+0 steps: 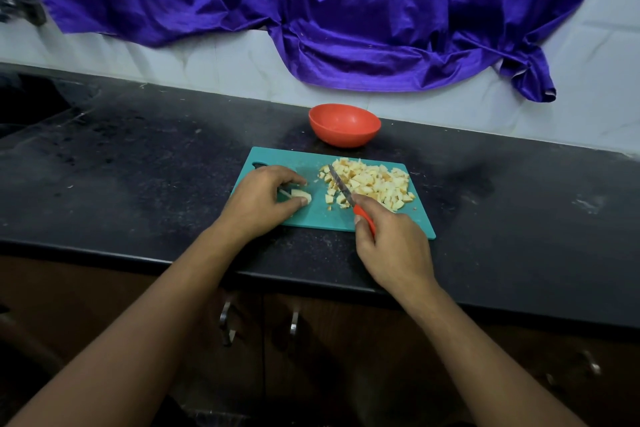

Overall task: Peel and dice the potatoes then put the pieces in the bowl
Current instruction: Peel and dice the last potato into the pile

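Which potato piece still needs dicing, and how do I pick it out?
On the black counter lies a teal cutting board. On its left half, the left hand holds a pale potato chunk. Unlike the heap of small cubes on the right beside the knife, it is one larger piece, apart from the rest.

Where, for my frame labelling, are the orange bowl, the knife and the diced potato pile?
orange bowl (343,137): head view, front outer wall.
knife (340,185): head view, middle of blade.
diced potato pile (374,180): head view, centre of heap.
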Demonstrator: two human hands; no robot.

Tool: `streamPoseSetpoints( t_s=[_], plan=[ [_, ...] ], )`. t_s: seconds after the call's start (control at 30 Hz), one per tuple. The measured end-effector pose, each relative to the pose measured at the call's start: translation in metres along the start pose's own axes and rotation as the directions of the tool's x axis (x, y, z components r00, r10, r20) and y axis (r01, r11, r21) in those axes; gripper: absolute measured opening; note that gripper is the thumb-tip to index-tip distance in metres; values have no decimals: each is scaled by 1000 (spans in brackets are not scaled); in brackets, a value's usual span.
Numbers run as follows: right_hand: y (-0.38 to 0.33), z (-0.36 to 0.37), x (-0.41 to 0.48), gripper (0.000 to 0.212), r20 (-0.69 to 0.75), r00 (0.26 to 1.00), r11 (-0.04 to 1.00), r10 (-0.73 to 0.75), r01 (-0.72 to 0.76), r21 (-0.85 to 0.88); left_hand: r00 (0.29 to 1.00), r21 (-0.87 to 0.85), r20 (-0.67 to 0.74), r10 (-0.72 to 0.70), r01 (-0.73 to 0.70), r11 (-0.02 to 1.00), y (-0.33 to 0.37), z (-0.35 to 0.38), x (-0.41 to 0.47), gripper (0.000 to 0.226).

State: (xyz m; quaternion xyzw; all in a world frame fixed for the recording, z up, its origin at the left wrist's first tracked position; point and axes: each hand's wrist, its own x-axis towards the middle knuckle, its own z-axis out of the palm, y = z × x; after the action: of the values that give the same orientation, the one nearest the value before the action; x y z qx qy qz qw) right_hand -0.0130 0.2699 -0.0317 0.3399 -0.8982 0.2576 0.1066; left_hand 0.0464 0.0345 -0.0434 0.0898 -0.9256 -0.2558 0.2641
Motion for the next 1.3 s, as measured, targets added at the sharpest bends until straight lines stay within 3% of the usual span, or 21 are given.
streamPoseSetpoints(
  t_s=[0.47,0.83,1.03,1.3],
  plan=[
    [-35,-4,-1,43,87,996,1000,3,-3,-2,996,22,-45,-75,76,997,-1,4,-1,10],
    [-70,10,16,49,163,986,980,-16,48,-195,993,6,-66,-103,103,995,-2,4,-1,2],
    [-69,13,9,59,266,962,926,-57,150,-345,992,26,-53,-111,112,993,-1,4,-1,2],
    [-48,1,10,47,148,988,983,48,-20,-183,990,26,-76,-117,120,992,6,0,-5,18]
  ],
)
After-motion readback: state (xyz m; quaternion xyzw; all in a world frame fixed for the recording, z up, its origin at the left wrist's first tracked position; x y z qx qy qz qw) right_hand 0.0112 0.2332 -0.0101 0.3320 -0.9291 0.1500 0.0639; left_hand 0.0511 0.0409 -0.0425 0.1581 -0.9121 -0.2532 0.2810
